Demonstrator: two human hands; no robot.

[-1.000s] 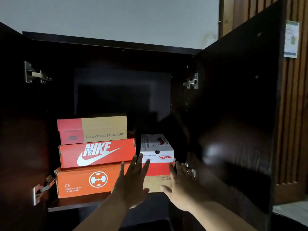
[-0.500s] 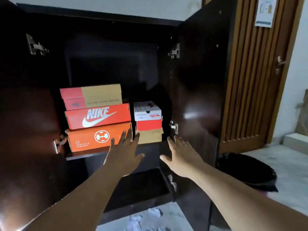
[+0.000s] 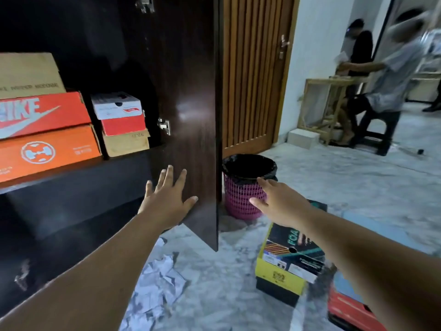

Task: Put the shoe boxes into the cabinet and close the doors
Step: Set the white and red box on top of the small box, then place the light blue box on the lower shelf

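Five cardboard shoe boxes [image 3: 45,130] are sitting stacked on the dark cabinet shelf [image 3: 78,174], inside the open cabinet. The left hand [image 3: 167,199], fingers spread apart, is reaching toward the dark wooden cabinet door [image 3: 191,91], which is standing open. The right hand [image 3: 279,201], fingers loosely extended, is hovering before a pink mesh wastebasket [image 3: 241,197]. A black-and-yellow shoe box [image 3: 286,261] is lying on the marble floor [image 3: 346,187].

Open cabinet door [image 3: 191,96] between hands
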